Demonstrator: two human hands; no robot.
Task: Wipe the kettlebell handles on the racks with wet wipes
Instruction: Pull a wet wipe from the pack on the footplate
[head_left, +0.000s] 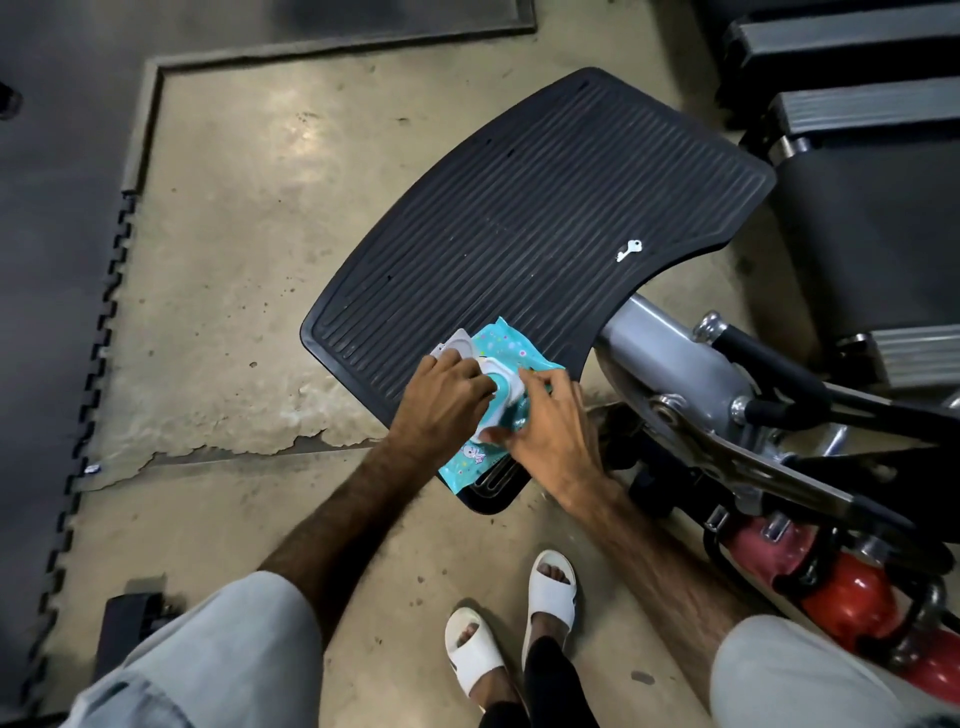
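A teal wet wipe pack (511, 349) lies on the near corner of a black ribbed footplate (545, 218). Its white flip lid (460, 343) stands open to the left. My left hand (444, 397) sits over the white dispenser opening with its fingertips curled down into it; whether they pinch a wipe is hidden. My right hand (553, 431) holds the pack at its right side, thumb on the near edge and fingers over the top. No kettlebell or rack is in view.
The footplate belongs to a gym machine with a grey arm (670, 364) and red parts (852, 597) at the right. A small white key (629, 250) lies on the plate. Black floor mats (57, 260) border the concrete floor on the left. My feet in white sandals (550, 592) stand below.
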